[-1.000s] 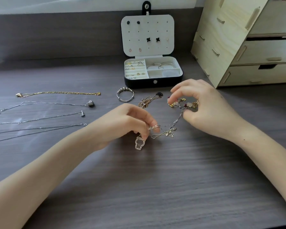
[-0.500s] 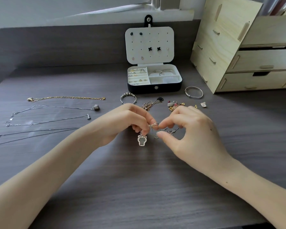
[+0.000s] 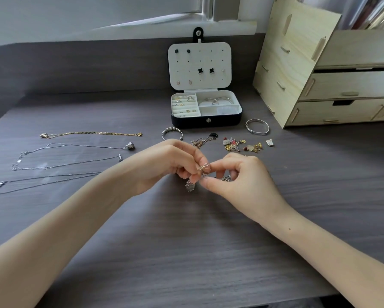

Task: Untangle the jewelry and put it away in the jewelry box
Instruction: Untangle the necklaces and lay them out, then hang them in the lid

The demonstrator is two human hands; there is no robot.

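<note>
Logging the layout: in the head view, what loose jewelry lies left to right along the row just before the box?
gold necklace → beaded bracelet → tangled chain with black pendant → pile of gold and red charms → small pale charm. Left out: silver bangle, which overlaps the pile.

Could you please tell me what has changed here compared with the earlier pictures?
The right hand let go of the charm cluster, which now lies on the desk, and moved in towards the left hand; both now pinch the tangled chain. The left hand kept its grip, pendant hanging below. The laid-out necklaces and open jewelry box stayed put.
</note>
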